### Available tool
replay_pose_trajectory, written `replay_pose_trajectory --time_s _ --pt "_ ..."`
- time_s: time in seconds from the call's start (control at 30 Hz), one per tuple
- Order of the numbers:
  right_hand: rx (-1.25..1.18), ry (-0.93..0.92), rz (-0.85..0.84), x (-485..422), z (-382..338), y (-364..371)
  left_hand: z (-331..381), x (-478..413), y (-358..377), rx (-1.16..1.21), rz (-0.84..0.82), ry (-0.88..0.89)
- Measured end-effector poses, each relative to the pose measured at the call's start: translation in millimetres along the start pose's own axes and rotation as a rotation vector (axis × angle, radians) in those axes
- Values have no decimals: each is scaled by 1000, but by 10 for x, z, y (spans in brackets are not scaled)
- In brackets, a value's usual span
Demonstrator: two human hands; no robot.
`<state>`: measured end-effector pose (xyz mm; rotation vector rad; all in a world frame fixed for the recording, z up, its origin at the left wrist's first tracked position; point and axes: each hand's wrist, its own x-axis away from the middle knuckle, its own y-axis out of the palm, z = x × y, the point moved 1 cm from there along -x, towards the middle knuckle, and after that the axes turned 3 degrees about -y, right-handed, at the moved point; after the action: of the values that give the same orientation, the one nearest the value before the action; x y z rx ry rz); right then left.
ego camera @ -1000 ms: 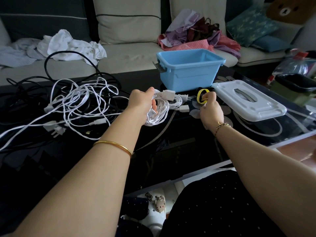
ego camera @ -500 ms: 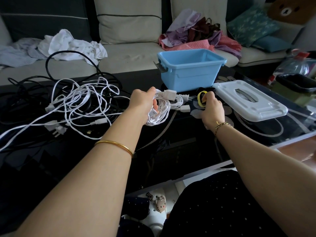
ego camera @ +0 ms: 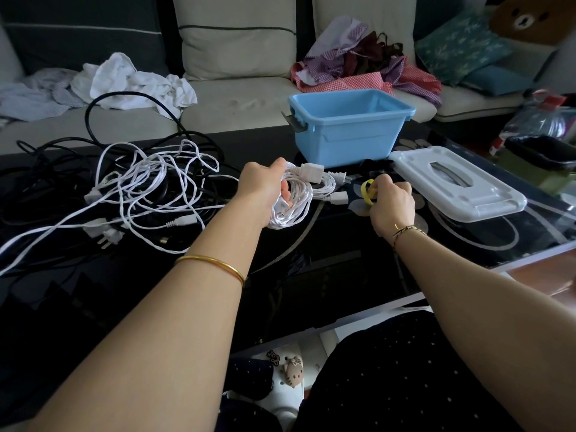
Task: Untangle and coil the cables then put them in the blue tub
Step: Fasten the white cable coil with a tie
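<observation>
the glossy black counter (ego camera: 327,275) carries the blue tub (ego camera: 349,132); left of the tub sprawl tangled white cables (ego camera: 149,188) over black cables (ego camera: 46,182), just right lies a white lid (ego camera: 461,185).

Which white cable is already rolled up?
The white coil held in the left hand. The other white cable sprawls loose over the black cables.

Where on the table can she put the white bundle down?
Bare glass lies in front of the coiled white cable, between her two forearms, toward the table's near edge. The blue tub looks empty too. Crowded: the left side, under the tangled white and black cables, and the right, where the white lid lies.
</observation>
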<state>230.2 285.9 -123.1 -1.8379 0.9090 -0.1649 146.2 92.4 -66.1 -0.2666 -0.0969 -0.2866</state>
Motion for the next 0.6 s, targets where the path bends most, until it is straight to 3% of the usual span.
replay_pose_trajectory --time_s 0.37,0.6 --pt "-2 35 81 -95 92 72 14 19 5 41 9 -19" --pt "-24 35 -2 -95 82 63 23 39 -4 0 9 -19"
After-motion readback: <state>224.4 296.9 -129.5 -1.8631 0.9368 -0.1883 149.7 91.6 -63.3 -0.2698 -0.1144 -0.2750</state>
